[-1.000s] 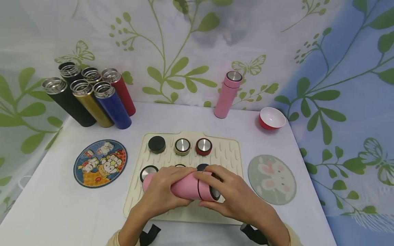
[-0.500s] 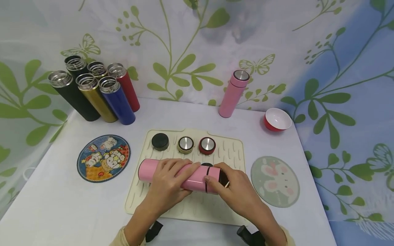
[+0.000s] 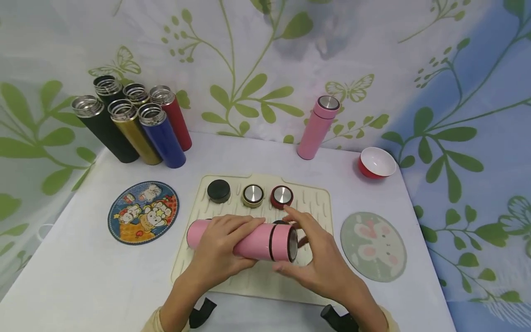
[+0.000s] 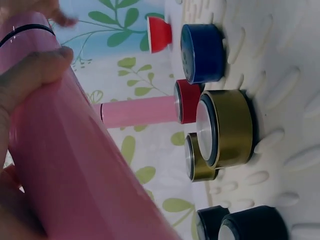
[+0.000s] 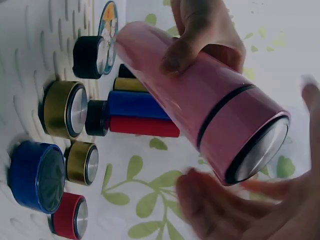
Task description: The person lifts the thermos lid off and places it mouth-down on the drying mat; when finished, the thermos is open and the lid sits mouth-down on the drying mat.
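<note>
My left hand (image 3: 221,249) grips a pink thermos bottle (image 3: 255,242) round its body. The bottle lies nearly level above a cream ridged mat (image 3: 244,283), its capped end to the right. Its pink lid (image 5: 245,135) has a silver top and sits on the bottle, a dark ring between the two. Around that lid my right hand (image 3: 323,260) stands with fingers spread, apart from it in the right wrist view. Behind the bottle, a black lid (image 3: 218,191), a gold lid (image 3: 253,195) and a red lid (image 3: 281,197) rest on the mat.
Blue (image 4: 202,53), gold (image 4: 227,129) and black (image 4: 255,225) lids stand closer on the mat. Lidless bottles, including a blue one (image 3: 163,138), cluster back left. A pink thermos (image 3: 316,131) and red bowl (image 3: 376,163) stand back right. Round mats (image 3: 143,213) (image 3: 373,246) flank.
My right hand held the lid end half a second ago; now its fingers have opened away from it. My left hand keeps its grip on the bottle, which has turned slightly.
</note>
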### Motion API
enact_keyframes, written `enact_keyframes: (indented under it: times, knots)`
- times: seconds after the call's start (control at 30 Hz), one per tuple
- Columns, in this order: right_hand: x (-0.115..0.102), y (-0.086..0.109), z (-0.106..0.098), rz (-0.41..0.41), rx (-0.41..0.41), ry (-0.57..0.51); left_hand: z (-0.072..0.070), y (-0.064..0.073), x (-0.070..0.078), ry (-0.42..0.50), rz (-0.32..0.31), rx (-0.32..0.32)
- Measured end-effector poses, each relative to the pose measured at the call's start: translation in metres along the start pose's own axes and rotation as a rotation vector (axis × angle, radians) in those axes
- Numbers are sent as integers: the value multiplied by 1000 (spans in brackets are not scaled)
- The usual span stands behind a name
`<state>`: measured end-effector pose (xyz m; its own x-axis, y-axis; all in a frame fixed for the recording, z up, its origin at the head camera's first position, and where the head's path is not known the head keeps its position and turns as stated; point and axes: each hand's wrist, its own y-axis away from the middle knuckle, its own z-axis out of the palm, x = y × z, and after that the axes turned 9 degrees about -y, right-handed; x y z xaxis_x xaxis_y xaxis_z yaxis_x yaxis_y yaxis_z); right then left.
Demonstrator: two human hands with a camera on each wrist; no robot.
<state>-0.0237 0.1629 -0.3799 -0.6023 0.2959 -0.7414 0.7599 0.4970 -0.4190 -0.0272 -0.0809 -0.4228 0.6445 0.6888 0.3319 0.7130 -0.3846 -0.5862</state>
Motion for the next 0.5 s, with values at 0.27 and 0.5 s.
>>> enact_keyframes:
  times: [0.27,0.5]
  knots:
    - [0,4,0,283,-93,11,6,2,1,-70,35,-12]
    - [-8,1,-3,-159,-65,-21,2,6,-1,104,-56,-55]
